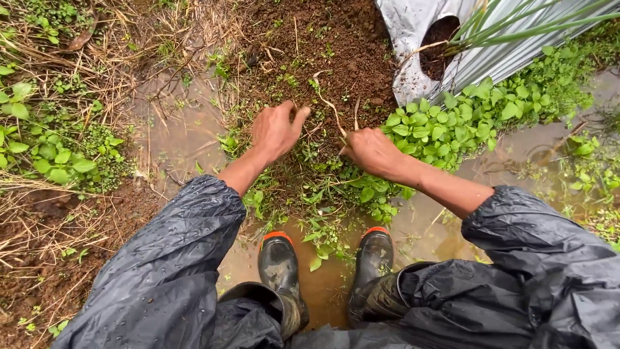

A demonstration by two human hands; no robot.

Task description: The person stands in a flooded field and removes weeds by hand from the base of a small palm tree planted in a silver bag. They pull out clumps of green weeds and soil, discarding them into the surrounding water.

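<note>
Fingers (352, 137) of the right hand (371, 152) pinch a pale thin weed stem (328, 103); left hand (274, 129) curls into low green weeds (303, 158) beside it; beyond, brown soil (336, 45) lies mostly bare, nearer weeds (336, 194) remain

no packages, labels, signs or screens here.

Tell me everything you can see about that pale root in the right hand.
The root is a thin, pale tan strand, bent and wiry, with a small green sprout at its upper tip. It rises from the right hand, which pinches its lower end, and leans up and left over the dark brown soil. A second, shorter pale stalk stands beside it. Whether its base is still in the ground is hidden.
</note>
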